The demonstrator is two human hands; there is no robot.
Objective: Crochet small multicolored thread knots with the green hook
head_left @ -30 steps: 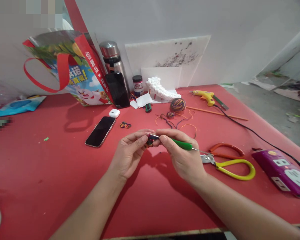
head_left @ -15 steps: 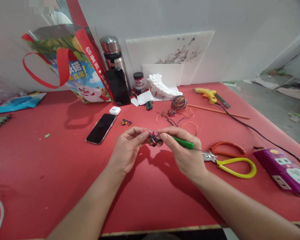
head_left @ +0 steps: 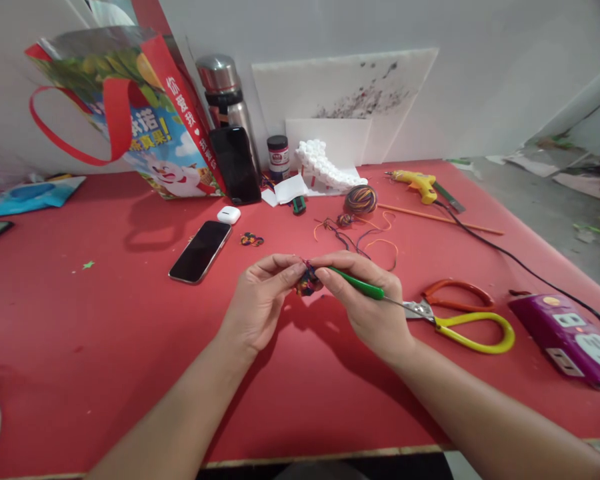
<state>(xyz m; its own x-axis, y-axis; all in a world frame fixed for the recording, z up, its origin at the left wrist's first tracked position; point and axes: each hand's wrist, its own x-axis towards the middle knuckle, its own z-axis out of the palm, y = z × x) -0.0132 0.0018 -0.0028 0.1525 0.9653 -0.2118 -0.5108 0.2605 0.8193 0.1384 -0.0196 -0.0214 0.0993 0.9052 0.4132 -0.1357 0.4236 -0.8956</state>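
Between my fingertips is a small multicoloured crochet piece (head_left: 307,281) of dark, orange and pink yarn. My left hand (head_left: 263,297) pinches its left edge between thumb and fingers. My right hand (head_left: 367,300) is closed around a crochet hook (head_left: 363,285) with a green handle, and its tip reaches the piece. The tip itself is hidden by fingers and yarn. Behind the hands lie a ball of variegated yarn (head_left: 361,199) and a smaller yarn bundle (head_left: 345,219) with loose strands. Another small crocheted piece (head_left: 251,239) rests on the red table (head_left: 300,393).
Scissors (head_left: 460,317) and a purple power strip (head_left: 567,340) lie at right. A yellow glue gun (head_left: 415,183) trails a black cord. Two phones, one flat (head_left: 200,252) and one upright (head_left: 235,165), an earbud case (head_left: 229,215), a flask (head_left: 223,87) and a shopping bag (head_left: 165,160) stand left.
The hook's metal tip, visible above the piece before, is now tucked behind fingers and yarn. More of the crochet piece shows between the hands. The view has shifted slightly.
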